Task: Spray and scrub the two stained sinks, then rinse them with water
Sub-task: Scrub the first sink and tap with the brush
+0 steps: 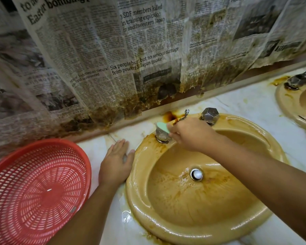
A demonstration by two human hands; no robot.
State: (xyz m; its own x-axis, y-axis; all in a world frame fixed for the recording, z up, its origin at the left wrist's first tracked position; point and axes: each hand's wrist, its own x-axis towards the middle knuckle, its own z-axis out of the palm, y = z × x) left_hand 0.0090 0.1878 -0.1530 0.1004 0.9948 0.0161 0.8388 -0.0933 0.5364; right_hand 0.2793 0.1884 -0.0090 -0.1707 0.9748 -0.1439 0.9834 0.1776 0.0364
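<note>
Found the near sink [136, 195], mustard-yellow and oval, sunk into the white marble counter [245, 105] straight below the camera; saw its bowl wet and streaked with brown stain around the chrome drain [196, 174], with more brown crust along the left rim; found the second sink [286, 105], of the same colour, at the far right edge, only partly in view, with its own chrome faucet [302, 78] at the back; saw the right hand [189, 135] reaching across the near bowl, fingers curled and grasping a pale green scrub pad [163, 127], the pad pressed on top of the left tap handle [162, 137]; noted the right tap handle [210, 114] just behind that hand, apart from it; could not make out the spout, mostly hidden by the hand; found the left hand [116, 165] released and flat, palm down on the counter, fingers straight, thumb just beside the sink's left rim, holding nothing; saw a red plastic basket [42, 144] near that hand on the left, tilted, its open side towards the camera; noted a rust-coloured blot [170, 116] on the counter behind the taps; saw newspaper sheets [113, 50] covering the wall behind, their lower edges torn and stained brown.
</note>
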